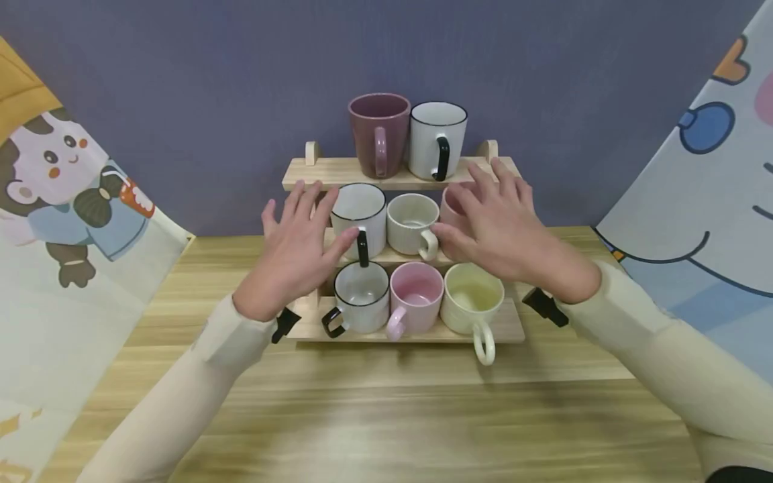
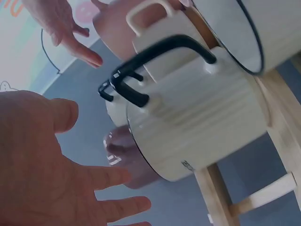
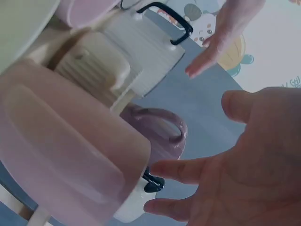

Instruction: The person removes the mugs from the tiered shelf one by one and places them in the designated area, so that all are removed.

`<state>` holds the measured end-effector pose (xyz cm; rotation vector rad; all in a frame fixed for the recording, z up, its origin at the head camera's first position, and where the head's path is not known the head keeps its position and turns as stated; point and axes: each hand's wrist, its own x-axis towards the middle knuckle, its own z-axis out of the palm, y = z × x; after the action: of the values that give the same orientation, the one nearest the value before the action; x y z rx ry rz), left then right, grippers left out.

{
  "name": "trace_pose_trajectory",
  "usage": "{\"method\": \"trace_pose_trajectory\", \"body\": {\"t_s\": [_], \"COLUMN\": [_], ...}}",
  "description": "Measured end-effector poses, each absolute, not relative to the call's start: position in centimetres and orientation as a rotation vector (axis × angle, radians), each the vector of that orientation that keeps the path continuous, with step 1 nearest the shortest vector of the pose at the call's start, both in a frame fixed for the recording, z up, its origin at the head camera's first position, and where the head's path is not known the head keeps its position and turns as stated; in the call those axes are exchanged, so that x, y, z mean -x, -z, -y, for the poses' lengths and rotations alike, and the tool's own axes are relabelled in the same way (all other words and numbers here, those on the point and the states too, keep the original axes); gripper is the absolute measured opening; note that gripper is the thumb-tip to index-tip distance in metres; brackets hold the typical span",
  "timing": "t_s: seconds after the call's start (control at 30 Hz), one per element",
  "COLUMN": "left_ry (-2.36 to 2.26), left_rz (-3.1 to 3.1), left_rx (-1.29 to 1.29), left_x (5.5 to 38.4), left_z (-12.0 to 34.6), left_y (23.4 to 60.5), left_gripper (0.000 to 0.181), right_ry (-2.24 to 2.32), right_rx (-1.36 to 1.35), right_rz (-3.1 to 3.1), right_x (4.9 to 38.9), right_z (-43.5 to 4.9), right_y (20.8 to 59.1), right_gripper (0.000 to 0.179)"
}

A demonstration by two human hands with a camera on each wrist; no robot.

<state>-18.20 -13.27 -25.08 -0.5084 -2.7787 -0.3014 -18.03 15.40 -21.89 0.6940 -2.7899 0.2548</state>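
Note:
My left hand [image 1: 296,245] is spread with straight fingers beside a white mug with a black rim and handle [image 1: 378,235], at the left of the middle shelf. My right hand [image 1: 498,228], also spread, hovers over a pink mug [image 3: 70,141] at that shelf's right end and partly hides it in the head view. Between these mugs stands a small ribbed cream mug [image 1: 406,228]. Both palms hold nothing. Above, on the top shelf, are a mauve mug [image 1: 364,144] and a white mug with a black handle [image 1: 423,147].
The three-tier wooden rack [image 1: 510,322] stands on a wood-grain table [image 1: 386,422] before a grey-blue backdrop [image 1: 241,100]. Its lowest tier bears a black-handled white mug [image 1: 368,312], a pink mug [image 1: 423,315] and a pale yellow mug [image 1: 461,315], whose handle overhangs the front edge.

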Motion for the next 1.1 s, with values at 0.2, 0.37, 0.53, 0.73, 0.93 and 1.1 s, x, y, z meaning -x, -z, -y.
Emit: {"method": "trace_pose_trajectory", "body": {"t_s": [0.2,0.37,0.53,0.73,0.93,1.1], "left_ry": [0.373,0.491,0.624,0.686,0.727,0.739], "left_rz": [2.757,2.740,2.769,2.880,2.955,2.928], "left_rx": [0.468,0.395,0.298,0.219,0.231,0.247], "left_x": [18.8,19.7,20.8,22.2,23.5,23.7], "left_z": [14.6,16.2,17.9,19.3,19.7,19.8], "left_y": [25.5,26.0,27.1,29.1,30.7,31.1], "left_gripper": [0.068,0.059,0.051,0.050,0.050,0.046], "right_ry": [-0.287,-0.350,-0.446,-0.422,-0.414,-0.409], "right_rx": [-0.655,-0.590,-0.594,-0.629,-0.597,-0.582], "right_rz": [2.777,2.758,2.738,2.812,2.950,2.998], "right_x": [19.3,21.3,24.3,27.9,30.5,31.7], "right_z": [-15.6,-15.8,-15.7,-15.1,-14.6,-14.3], "right_y": [20.5,18.8,17.0,15.3,14.2,13.6], "right_gripper": [0.069,0.073,0.071,0.078,0.088,0.091]}}
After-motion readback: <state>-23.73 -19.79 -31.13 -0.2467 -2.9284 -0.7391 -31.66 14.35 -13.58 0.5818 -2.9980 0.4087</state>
